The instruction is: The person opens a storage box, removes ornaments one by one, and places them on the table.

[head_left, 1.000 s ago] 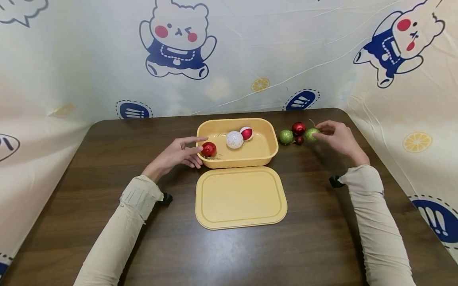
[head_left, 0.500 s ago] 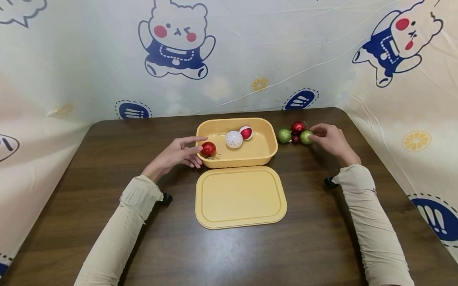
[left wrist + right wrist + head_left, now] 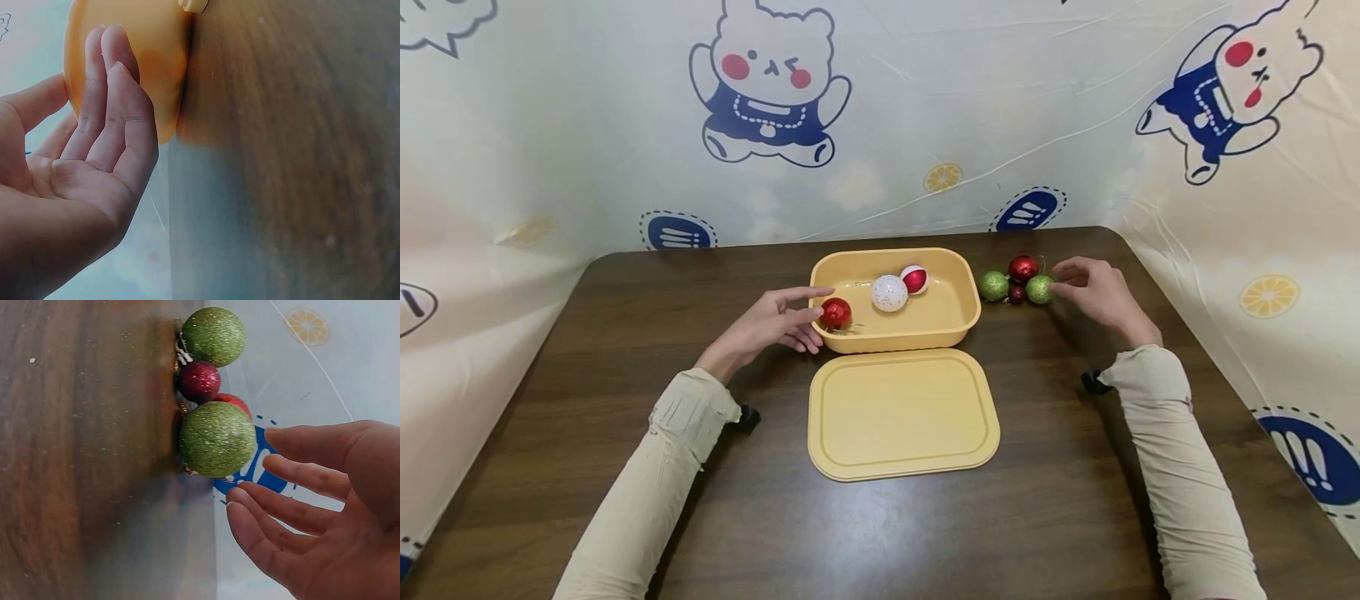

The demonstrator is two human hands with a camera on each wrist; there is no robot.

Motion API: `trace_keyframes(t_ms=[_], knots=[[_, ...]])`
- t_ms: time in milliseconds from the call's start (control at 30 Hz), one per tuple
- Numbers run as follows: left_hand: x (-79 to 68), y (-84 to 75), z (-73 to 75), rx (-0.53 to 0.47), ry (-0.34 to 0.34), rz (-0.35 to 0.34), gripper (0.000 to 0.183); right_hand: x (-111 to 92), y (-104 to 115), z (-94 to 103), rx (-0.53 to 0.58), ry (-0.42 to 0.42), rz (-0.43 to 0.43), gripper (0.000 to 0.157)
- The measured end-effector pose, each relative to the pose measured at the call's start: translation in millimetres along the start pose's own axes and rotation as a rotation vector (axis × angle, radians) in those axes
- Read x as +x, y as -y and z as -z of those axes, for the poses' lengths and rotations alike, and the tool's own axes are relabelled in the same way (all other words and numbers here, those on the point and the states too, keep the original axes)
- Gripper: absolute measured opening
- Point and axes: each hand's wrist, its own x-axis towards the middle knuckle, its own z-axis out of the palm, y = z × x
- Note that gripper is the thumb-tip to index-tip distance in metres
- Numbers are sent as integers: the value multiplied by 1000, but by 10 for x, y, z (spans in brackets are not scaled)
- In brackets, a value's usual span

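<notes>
Beside outer green ball (image 3: 1040,290), right hand (image 3: 1099,290) empty, fingers loose; left hand (image 3: 769,322) relaxed at box (image 3: 898,342). Ball probably light, stiff, rough; pinch round middle.

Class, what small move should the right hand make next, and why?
Perhaps ease the right hand toward the yellow rectangular plastic-looking box: its fingers stand apart from the nearest round glittery green ball, which sits beside a small dark-red ball on the brown wooden table, while a white speckled ball lies in the box.
</notes>
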Motion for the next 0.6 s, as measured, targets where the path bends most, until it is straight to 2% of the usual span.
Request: trace_keyframes(t_ms=[233, 600], knots=[[1, 7, 12, 3, 4, -6, 52, -27, 114, 49, -20, -46, 43, 34], [7, 7, 7, -2, 9, -5, 50, -82, 345, 88, -19, -74, 87, 33]])
